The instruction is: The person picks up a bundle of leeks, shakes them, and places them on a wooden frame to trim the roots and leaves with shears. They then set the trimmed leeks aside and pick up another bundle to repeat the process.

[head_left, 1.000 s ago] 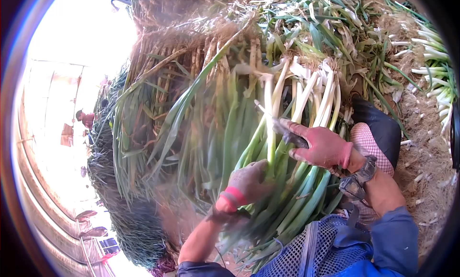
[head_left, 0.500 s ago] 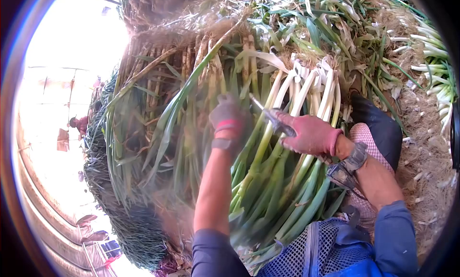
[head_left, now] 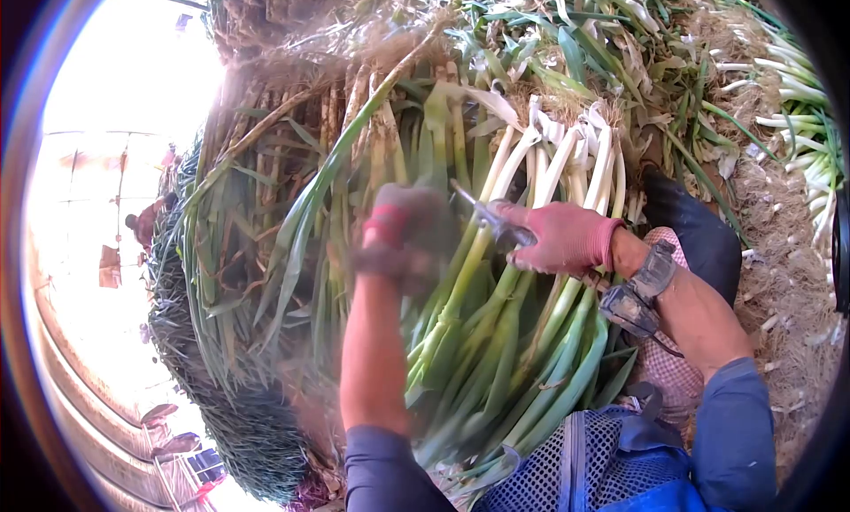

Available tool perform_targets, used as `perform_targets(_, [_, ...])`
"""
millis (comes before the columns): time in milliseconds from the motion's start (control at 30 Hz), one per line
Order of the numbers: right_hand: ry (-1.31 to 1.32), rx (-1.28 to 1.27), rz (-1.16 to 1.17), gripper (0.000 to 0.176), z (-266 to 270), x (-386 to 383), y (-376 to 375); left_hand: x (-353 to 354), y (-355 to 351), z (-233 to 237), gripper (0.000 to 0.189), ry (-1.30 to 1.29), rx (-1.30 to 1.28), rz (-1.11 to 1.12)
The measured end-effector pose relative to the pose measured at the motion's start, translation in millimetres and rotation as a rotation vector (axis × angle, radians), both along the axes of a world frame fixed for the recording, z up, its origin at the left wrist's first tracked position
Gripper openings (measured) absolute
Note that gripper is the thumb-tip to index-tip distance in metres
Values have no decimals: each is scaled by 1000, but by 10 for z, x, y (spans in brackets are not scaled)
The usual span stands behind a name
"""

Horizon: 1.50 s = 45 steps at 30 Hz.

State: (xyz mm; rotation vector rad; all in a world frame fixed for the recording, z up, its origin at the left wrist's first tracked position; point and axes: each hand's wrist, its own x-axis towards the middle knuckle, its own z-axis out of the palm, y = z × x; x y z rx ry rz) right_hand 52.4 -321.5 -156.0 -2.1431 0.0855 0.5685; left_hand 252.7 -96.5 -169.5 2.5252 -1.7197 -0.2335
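My left hand (head_left: 405,213), in a greyish glove with a pink cuff, is smeared by motion over the unpeeled green onions (head_left: 363,149). A blurred green stalk (head_left: 435,127) rises just above it; whether the fingers hold it cannot be made out. In a pink glove, my right hand (head_left: 567,236) is closed around a grey air blow gun (head_left: 505,227). Its thin metal nozzle points up and left. Beneath and beside that hand lie several green onions with clean white stems (head_left: 553,175), roots upward and green leaves spreading down toward my lap.
Stripped leaves (head_left: 575,42) are heaped at the back. More white-stemmed onions (head_left: 801,140) lie at the far right, past ground littered with root scraps (head_left: 788,282). Stacked onion bundles (head_left: 230,432) form a mound on the left. Another person (head_left: 146,224) is far off at left.
My left hand has moved slightly left and down, and a blurred stalk now shows above it. My right hand with the blow gun has shifted slightly left and up.
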Motion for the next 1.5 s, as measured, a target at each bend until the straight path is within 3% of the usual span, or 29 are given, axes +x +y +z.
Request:
perform_targets(33, [3, 0, -1, 82, 6, 25, 0, -61, -116, 282, 30, 387, -135, 262])
perform_targets(133, [81, -22, 29, 83, 51, 133, -1, 160, -101, 165, 30, 1011, -369, 575])
perform_targets(233, [-3, -74, -3, 80, 113, 227, 1, 201, -108, 119, 30, 792, -206, 594])
perform_targets(333, [1, -145, 15, 79, 24, 334, 57, 106, -207, 177, 31, 943, -269, 952])
perform_targets(400, [33, -147, 3, 79, -8, 511, 33, 131, -307, 299, 29, 680, -70, 974])
perform_targets(433, [12, -159, -32, 78, -58, 614, 15, 129, -317, 340, 29, 680, -70, 973])
perform_targets(467, [-7, -171, -68, 78, -105, 703, -13, 124, -326, 386, 26, 820, -239, 1024])
perform_targets(567, [56, -150, -146, 80, -57, 979, -102, 500, -202, 306, 23, 1116, -591, 781])
perform_targets(633, [76, -151, -177, 79, -257, 1164, -143, 740, -466, 672, 38, 1164, -633, 803])
perform_targets(667, [-27, -200, -211, 79, -344, 1251, -170, 766, -567, 869, 47, 1334, -754, 695])
perform_targets(700, [-130, -250, -246, 79, -398, 1324, -210, 640, -722, 1073, 47, 1335, -753, 694])
perform_targets(733, [-129, -251, -249, 79, -412, 1390, -253, 430, -940, 1257, 45, 1413, -953, 693])
perform_targets(800, [-88, -233, -336, 79, -428, 1512, -314, 376, -1048, 1237, 45, 1483, -1157, 688])
perform_targets(867, [-114, -217, -360, 77, -485, 1569, -353, 640, -929, 707, 61, 1258, -932, 766])
perform_targets(900, [-58, -238, -281, 73, -431, 1568, -361, 893, -776, 251, 53, 1241, -689, 849])
perform_targets(933, [-3, -261, -201, 70, -404, 1564, -364, 761, -708, -25, 42, 1010, -530, 850])
perform_targets(967, [-218, -132, -284, 60, -667, 1531, -313, 615, -651, -279, 32, 783, -366, 851])
perform_targets(1000, [-126, 2, -437, 58, -705, 1553, -293, 409, -529, -445, 32, 548, -311, 676])
perform_targets(1033, [-49, 134, -605, 61, -738, 1574, -272, 270, -515, -415, 35, 293, -20, 627])
perform_targets(1067, [-84, 96, -577, 62, -828, 1622, -293, 136, -568, -446, 39, 194, 74, 630])
perform_targets(1167, [-175, 68, -522, 60, -1226, 1802, -326, 179, -630, -733, 44, 207, 278, 703])
perform_targets(1200, [-186, -11, -445, 52, -1119, 1734, -351, 162, -663, -662, 44, 203, 276, 700])
perform_targets(1267, [-219, -169, -294, 71, -880, 1594, -402, 82, -747, -500, 49, 321, 344, 780])
perform_targets(1300, [-215, -87, -321, 73, -791, 1492, -401, 133, -645, -717, 55, 322, 246, 766])
perform_targets(1333, [-209, -3, -347, 75, -667, 1363, -382, 107, -648, -645, 55, 320, 245, 767])
perform_targets(1433, [-27, -86, -261, 88, -324, 929, -351, 26, -668, -462, 60, 263, 272, 752])
perform_targets(1500, [29, 6, -208, 83, -281, 627, -314, -8, -600, -378, 65, 327, 265, 719])
